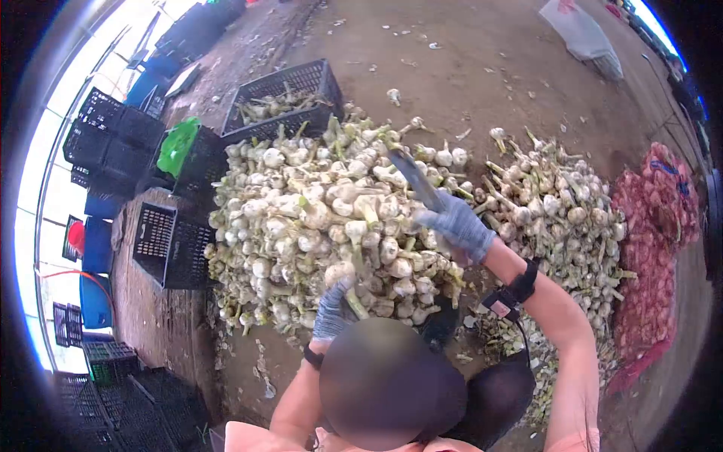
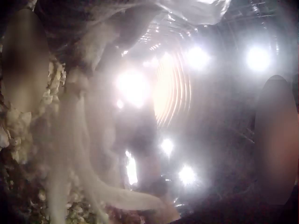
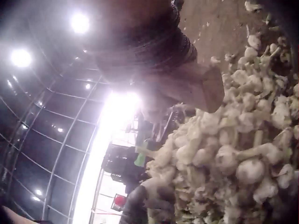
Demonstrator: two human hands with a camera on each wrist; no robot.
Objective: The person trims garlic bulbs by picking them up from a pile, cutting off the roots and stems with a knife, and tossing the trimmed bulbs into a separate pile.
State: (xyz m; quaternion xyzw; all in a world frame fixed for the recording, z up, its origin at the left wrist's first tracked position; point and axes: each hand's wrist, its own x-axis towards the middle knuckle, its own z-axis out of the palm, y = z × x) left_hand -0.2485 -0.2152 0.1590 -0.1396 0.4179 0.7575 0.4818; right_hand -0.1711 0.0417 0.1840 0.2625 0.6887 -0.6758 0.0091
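My gloved left hand (image 1: 331, 315) holds a garlic bulb (image 1: 340, 273) with its stem on, low over the near side of a big heap of garlic (image 1: 301, 218). The bulb points away from me and its stem runs down past the fingers. Pale stems (image 2: 81, 140) hang close to the lens in the left wrist view, much blurred. My gloved right hand (image 1: 463, 226) grips a flat-bladed knife (image 1: 414, 177) above the heap's right side, blade pointing forward and left. Its broad blade (image 3: 205, 86) also shows in the right wrist view, apart from the bulb.
A second garlic pile (image 1: 557, 203) lies to the right, beside filled red mesh sacks (image 1: 640, 279). Behind the heap stands a black crate (image 1: 282, 113) with trimmings; another crate (image 1: 169, 245) is at the left. A white sack (image 1: 584, 38) lies far right.
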